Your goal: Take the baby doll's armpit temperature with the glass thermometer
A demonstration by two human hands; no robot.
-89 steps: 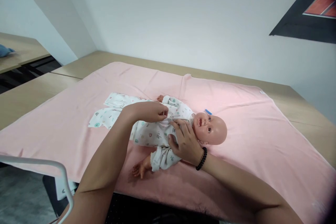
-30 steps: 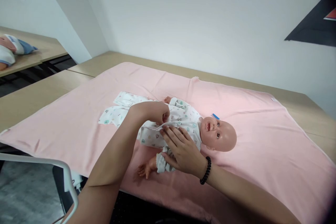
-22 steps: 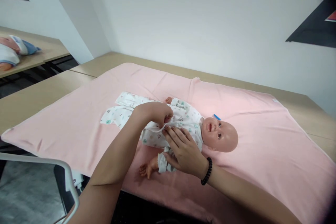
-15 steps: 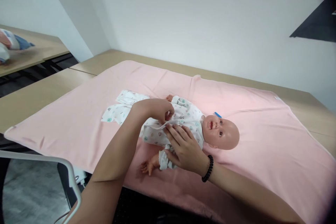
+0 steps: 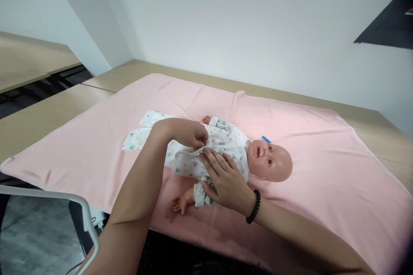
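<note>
A baby doll [image 5: 272, 160] lies on its back with its head to the right, in a white printed baby shirt [image 5: 190, 167] and matching trousers [image 5: 134, 138]. The shirt's front flap edge runs along the doll's middle. My left hand [image 5: 193, 134] is closed over the belly, its curled fingers at that edge; the fingertips are partly hidden. Lying flat on the chest, my right hand [image 5: 227, 180] has its fingers stretched out, their tips by the same edge. The doll's near hand [image 5: 181, 202] rests palm up below my wrists.
A pink blanket [image 5: 322, 172] is spread under the doll over a wooden table [image 5: 97, 96]. By the doll's head lies a small blue piece [image 5: 266, 139]. Behind the table stands a white wall [image 5: 241, 30]. A white curved frame [image 5: 87, 210] is at lower left.
My left hand has slid a little to the left along the shirt's edge. My right hand stays on the chest. The view has shifted slightly, and items on the far left table left the picture.
</note>
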